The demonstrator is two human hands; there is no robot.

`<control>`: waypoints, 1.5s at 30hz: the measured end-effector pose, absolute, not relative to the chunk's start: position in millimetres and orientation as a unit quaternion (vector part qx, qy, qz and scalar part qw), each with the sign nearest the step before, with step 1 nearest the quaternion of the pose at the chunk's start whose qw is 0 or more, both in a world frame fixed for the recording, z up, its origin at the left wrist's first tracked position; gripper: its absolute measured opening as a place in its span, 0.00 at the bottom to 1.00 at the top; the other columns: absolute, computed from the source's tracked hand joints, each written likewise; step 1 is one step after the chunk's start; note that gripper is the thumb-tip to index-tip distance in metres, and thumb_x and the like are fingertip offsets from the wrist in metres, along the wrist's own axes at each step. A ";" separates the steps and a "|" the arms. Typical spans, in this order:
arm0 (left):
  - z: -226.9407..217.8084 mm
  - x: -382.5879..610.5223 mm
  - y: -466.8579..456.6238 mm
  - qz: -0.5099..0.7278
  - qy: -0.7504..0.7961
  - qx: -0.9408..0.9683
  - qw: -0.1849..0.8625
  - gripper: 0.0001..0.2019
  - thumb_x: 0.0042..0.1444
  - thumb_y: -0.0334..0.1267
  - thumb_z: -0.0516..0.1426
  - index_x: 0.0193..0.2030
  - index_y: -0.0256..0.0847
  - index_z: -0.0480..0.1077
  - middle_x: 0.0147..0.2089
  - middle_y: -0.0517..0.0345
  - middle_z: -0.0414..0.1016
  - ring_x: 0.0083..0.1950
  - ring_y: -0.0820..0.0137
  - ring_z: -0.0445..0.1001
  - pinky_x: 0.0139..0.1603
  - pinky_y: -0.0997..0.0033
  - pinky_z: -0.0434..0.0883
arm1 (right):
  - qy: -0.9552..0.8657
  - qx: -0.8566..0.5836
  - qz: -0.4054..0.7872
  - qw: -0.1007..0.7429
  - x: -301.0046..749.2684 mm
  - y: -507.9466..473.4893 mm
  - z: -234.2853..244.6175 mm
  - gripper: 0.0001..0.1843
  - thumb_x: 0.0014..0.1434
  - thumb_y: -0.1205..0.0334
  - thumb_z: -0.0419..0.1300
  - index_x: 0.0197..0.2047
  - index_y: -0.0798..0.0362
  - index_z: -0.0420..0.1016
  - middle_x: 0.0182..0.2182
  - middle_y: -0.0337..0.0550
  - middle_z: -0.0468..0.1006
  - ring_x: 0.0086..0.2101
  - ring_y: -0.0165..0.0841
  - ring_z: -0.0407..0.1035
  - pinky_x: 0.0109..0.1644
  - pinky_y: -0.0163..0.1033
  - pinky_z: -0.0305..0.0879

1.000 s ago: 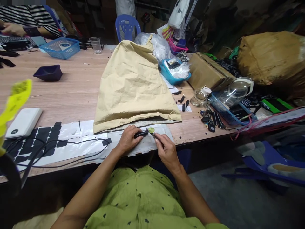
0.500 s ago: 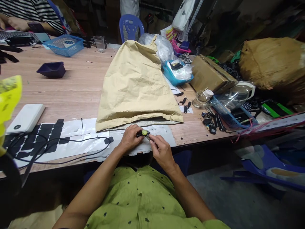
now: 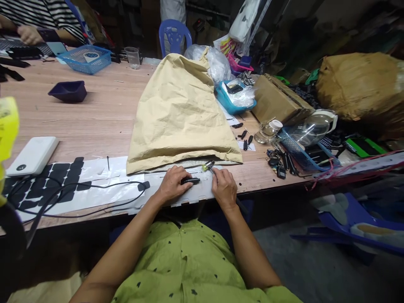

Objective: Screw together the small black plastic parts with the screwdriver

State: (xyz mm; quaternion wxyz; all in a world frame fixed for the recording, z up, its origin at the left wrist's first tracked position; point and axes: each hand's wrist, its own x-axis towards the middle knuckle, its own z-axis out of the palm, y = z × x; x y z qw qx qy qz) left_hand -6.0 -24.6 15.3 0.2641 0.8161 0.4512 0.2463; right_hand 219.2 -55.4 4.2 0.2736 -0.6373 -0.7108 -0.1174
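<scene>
My left hand [image 3: 173, 184] is closed on a small black part [image 3: 190, 181] that rests on a white backing sheet [image 3: 104, 185] at the table's near edge. Just to its right, my right hand [image 3: 224, 186] is closed on a thin tool with a yellow-green tip [image 3: 208, 166], and the tip points up and left, a little apart from the black part. A large crumpled tan paper bag [image 3: 179, 113] lies just behind both hands.
Black pads [image 3: 47, 181] cover the left of the sheet, with a black cable [image 3: 78, 189] and a white box [image 3: 31, 155]. A dark tray [image 3: 68, 91] and blue basket [image 3: 85, 59] sit far left. Another person's hand [image 3: 28, 35] works there. Clutter fills the right side [image 3: 284, 139].
My right hand has pulled away to the right, lifting the yellow-green tipped tool off the black part. My left hand has stayed on the black part.
</scene>
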 end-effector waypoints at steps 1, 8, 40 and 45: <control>16.7 -6.8 -25.7 0.242 0.443 0.822 0.264 0.07 0.57 0.40 0.63 0.41 0.45 0.79 0.38 0.55 0.74 0.43 0.62 0.68 0.49 0.60 0.67 | -0.710 -0.639 -0.126 0.267 217.7 -55.8 2.9 0.16 0.65 0.69 0.54 0.49 0.52 0.80 0.35 0.47 0.77 0.36 0.39 0.68 0.41 0.41 0.64; 24.7 -15.0 -54.7 0.199 0.357 0.866 0.287 0.07 0.52 0.39 0.66 0.39 0.48 0.80 0.48 0.55 0.75 0.51 0.59 0.69 0.57 0.55 0.65 | -0.712 -0.648 -0.106 0.250 213.2 -58.4 3.1 0.17 0.66 0.69 0.53 0.52 0.52 0.78 0.37 0.49 0.74 0.38 0.40 0.65 0.40 0.42 0.61; 36.6 37.8 63.2 0.169 0.613 0.767 0.090 0.14 0.66 0.42 0.52 0.48 0.43 0.77 0.41 0.46 0.77 0.46 0.53 0.75 0.45 0.57 0.70 | -0.712 -0.644 -0.139 0.243 198.7 -56.7 -2.6 0.16 0.66 0.70 0.53 0.52 0.53 0.77 0.36 0.47 0.74 0.38 0.40 0.65 0.41 0.42 0.62; 30.2 53.2 71.1 0.157 0.607 0.772 0.104 0.16 0.61 0.51 0.58 0.46 0.43 0.78 0.36 0.49 0.78 0.43 0.53 0.78 0.42 0.61 0.72 | -0.710 -0.646 -0.137 0.243 197.3 -56.4 -3.3 0.16 0.67 0.70 0.53 0.52 0.53 0.77 0.36 0.48 0.73 0.37 0.39 0.65 0.40 0.42 0.61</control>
